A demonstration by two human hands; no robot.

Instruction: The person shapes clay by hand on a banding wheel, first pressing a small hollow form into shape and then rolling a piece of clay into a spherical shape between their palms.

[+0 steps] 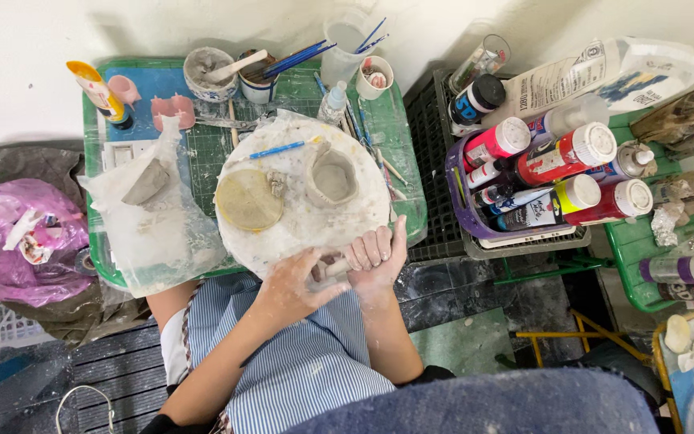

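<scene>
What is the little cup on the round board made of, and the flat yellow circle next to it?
The little cup looks like wet grey clay: dull, lumpy walls with finger marks. The flat yellow circle seems to be a thin see-through plastic lid, though that is less sure. The round board looks white and smeared with clay. Both hands, left and right, are dusted pale and squeeze a small clay lump.

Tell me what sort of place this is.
Probably a home craft or pottery corner. A small unfired clay pot sits on a clay-smeared round board, a purple basket holds paint bottles, and both hands, left hand and right hand, work a lump of clay.
</scene>
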